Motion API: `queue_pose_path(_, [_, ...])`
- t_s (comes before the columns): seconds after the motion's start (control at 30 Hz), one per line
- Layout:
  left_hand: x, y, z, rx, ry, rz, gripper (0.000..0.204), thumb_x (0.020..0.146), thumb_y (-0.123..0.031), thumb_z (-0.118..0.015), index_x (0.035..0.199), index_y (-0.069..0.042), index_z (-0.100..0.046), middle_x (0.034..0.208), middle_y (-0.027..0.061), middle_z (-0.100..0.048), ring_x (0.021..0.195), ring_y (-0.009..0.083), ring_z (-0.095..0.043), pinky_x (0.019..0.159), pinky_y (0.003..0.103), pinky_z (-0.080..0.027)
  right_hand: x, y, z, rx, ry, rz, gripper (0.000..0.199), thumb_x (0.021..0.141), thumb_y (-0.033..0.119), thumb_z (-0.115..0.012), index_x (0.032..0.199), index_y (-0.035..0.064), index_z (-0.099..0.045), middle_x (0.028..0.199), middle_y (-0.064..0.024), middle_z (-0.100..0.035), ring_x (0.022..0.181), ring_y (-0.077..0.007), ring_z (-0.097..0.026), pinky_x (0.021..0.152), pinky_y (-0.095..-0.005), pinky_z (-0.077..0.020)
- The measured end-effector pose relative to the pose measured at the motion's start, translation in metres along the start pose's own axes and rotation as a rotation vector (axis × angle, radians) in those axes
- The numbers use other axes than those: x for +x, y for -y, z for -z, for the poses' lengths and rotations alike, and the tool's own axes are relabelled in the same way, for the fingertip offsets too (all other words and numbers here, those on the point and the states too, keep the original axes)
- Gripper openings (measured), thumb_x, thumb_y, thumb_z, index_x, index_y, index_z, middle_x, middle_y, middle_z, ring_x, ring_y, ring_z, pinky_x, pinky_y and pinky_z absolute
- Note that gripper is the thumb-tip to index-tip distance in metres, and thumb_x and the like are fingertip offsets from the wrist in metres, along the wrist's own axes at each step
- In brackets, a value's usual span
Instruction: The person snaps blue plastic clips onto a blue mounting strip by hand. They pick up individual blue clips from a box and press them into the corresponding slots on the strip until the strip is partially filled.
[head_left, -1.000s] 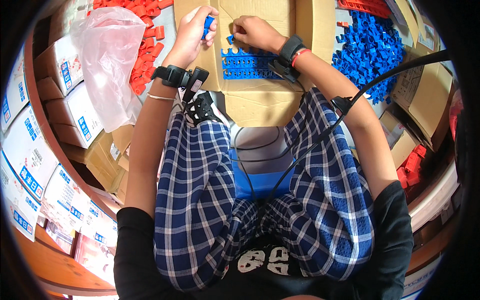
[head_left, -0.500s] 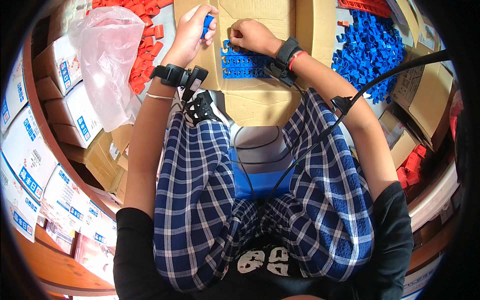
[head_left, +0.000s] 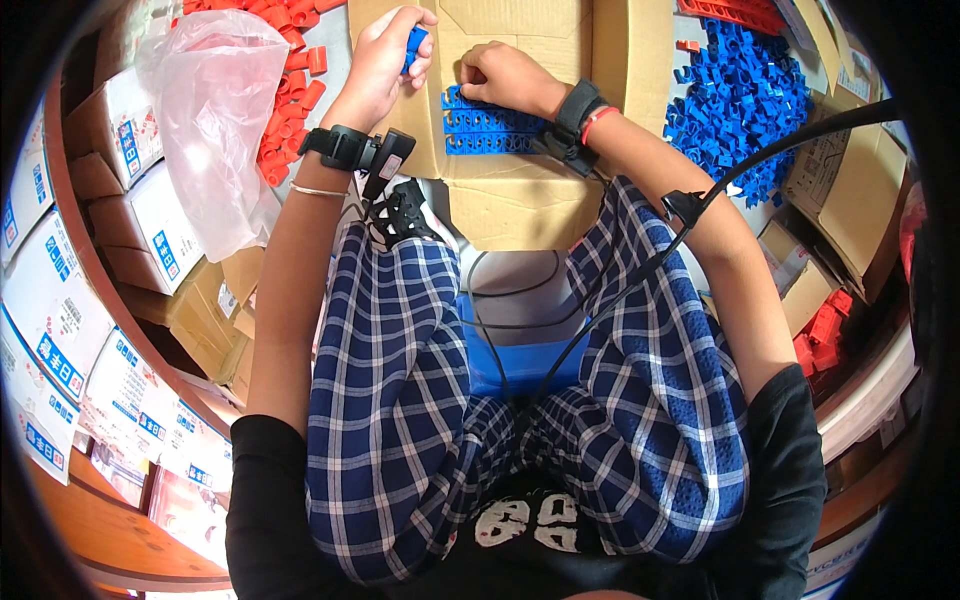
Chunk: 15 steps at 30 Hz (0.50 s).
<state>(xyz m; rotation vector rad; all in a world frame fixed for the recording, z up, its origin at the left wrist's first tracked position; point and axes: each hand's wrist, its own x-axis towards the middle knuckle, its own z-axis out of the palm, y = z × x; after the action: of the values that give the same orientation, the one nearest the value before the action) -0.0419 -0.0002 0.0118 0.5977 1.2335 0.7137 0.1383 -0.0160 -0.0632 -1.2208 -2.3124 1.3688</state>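
Cardboard box (head_left: 635,60): set open beyond the knees, blue clips (head_left: 490,143) laid inside.
Right arm (head_left: 735,265): stretched forward and angled inward, its wrist held near the clips' right end.
Left arm (head_left: 285,310): reached almost straight forward.
Left hand (head_left: 385,62): held by the box's left wall, fingers curled closed around a blue piece (head_left: 413,48).
Right hand (head_left: 510,76): lowered over the top row, back upward, fingers bent; whether anything is pinched cannot be told.
Blue clips: lined up in rows, partly covered.
Blue piece: partly hidden by fingers.

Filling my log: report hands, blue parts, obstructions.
Left hand grips blue plastic. Right hand at blue rows on cardboard. Black wrist device partly blocks view of rows.
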Motion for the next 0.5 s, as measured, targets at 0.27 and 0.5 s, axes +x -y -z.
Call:
queue_pose_path(0.27, [0.002, 0.001, -0.001, -0.017, 0.005, 0.007, 0.023, 0.093, -0.026, -0.05, 0.095, -0.004, -0.053, 0.064, 0.0022, -0.048, 0.043, 0.009, -0.041, 0.038, 0.023, -0.034, 0.002, -0.012, -0.005, -0.006, -0.114, 0.119, 0.017, 0.08, 0.016, -0.056, 0.085, 0.0051, -0.067, 0.08, -0.0141, -0.066, 0.079, -0.0322, -0.064, 0.076, -0.0396, -0.0508])
queue_pose_path(0.5, [0.001, 0.001, -0.001, -0.011, -0.007, 0.004, 0.022, 0.093, -0.026, -0.05, 0.095, -0.004, -0.053, 0.063, 0.0022, -0.048, 0.043, 0.0089, -0.041, 0.038, 0.023, -0.034, 0.003, -0.011, -0.005, -0.034, -0.048, 0.087, 0.019, 0.08, 0.015, -0.055, 0.088, 0.0059, -0.069, 0.087, -0.0145, -0.068, 0.084, -0.0314, -0.064, 0.078, -0.0399, -0.0508])
